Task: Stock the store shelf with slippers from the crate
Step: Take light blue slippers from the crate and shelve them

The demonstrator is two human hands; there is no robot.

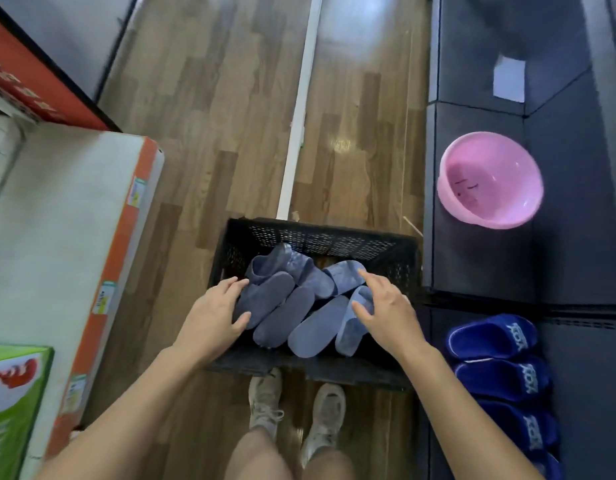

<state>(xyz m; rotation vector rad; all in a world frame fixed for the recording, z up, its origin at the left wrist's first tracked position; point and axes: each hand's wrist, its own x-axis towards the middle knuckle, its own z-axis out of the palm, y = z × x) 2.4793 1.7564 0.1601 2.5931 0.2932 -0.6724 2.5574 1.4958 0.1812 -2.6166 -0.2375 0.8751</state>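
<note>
A black mesh crate [317,237] stands on the wooden floor in front of my feet and holds several grey-blue slippers [282,317] in a loose pile. My left hand [213,317] reaches over the crate's left side, its fingers spread on the leftmost slipper [261,299]. My right hand [386,313] hovers over the right side, fingers extended, touching or just above a lighter slipper [351,327]. Neither hand grips anything. The dark shelf [486,271] is on the right, with dark blue slippers [493,337] lined up on its lower level.
A pink plastic basin [490,178] sits on the dark shelf. On the left stands a white and orange display unit [74,220] with a green box [12,403]. A white strip [299,105] runs along the floor beyond the crate. My two shoes [296,407] stand behind the crate.
</note>
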